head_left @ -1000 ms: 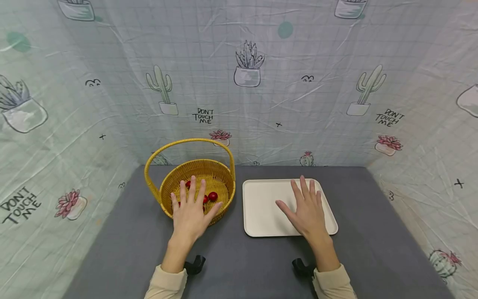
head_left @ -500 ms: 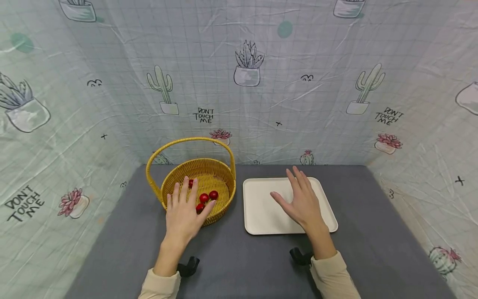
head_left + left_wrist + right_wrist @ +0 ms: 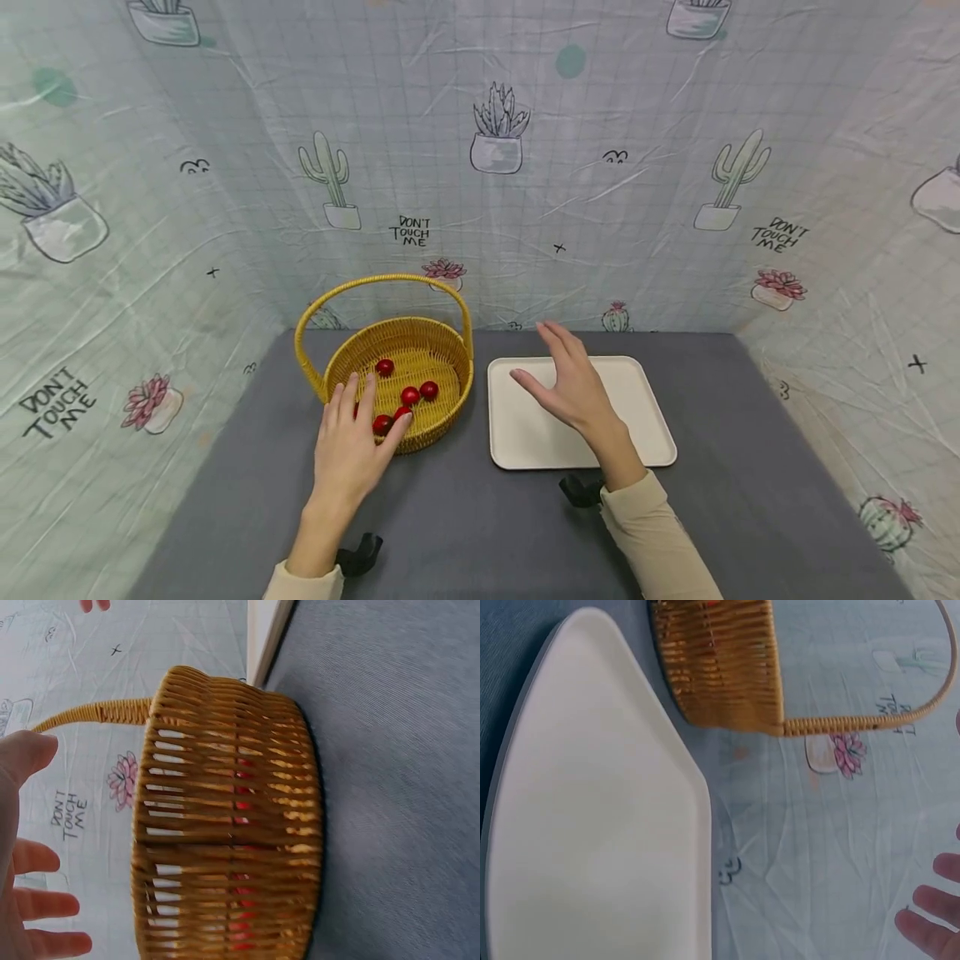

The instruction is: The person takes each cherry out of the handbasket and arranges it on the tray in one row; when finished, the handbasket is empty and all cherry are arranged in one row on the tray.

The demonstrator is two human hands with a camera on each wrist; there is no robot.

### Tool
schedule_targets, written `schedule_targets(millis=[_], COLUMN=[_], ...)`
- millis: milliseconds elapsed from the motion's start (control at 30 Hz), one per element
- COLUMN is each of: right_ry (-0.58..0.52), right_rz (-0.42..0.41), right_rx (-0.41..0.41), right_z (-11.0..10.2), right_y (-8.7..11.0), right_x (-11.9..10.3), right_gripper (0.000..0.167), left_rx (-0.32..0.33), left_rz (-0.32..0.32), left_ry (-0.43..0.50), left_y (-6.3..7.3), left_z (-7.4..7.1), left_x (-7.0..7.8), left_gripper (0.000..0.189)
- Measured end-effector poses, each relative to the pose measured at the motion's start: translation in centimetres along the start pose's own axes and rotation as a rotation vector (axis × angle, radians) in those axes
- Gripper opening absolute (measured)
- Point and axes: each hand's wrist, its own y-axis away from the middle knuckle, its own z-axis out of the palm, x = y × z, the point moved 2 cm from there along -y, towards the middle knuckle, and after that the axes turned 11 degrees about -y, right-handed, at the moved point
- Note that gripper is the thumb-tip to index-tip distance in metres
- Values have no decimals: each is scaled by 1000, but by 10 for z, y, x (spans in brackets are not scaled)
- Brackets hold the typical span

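Observation:
On the grey table stands a yellow woven basket (image 3: 412,335) with a tall arched handle. Several small, round, glossy red fruits (image 3: 410,396) lie inside; their exact kind is unclear. My left hand (image 3: 348,458) hovers over the basket's near-left rim, fingers spread, and hides part of it. In the left wrist view, its fingers (image 3: 46,904) are beside the basket wall (image 3: 225,817), apart from it. My right hand (image 3: 573,387) is above the left part of a cream rectangular tray (image 3: 543,437), fingers extended and holding nothing. Its fingertips (image 3: 930,904) appear at the right wrist view's edge.
A cloth backdrop (image 3: 495,200) printed with cacti encloses the table (image 3: 465,533) at the back and sides. The tray lies right of the basket, with a narrow gap between them. Black wrist mounts (image 3: 360,554) show on both forearms.
My right hand has moved left across the tray, toward the basket. My left hand has drifted left and back toward me, uncovering more red fruits. Basket and tray stay in place.

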Motion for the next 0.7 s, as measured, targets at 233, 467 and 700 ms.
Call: schedule_targets(millis=[233,467,700], right_ry=[-79,-142,-198], right_rz=[-1,-76,-140], right_rx=[-63,-118,-184], right_z=[18,40,63], right_y=[-14,-25,-33], right_x=[-7,-16,-22], right_gripper=[76,67,63], left_rx=[-41,-88,-185], left_rz=[-49,-142,-229], left_ry=[47,82,134], left_y=[10,18,25], left_z=[5,11,18], left_x=[-14,-25,-33], left_gripper=[85,84,92])
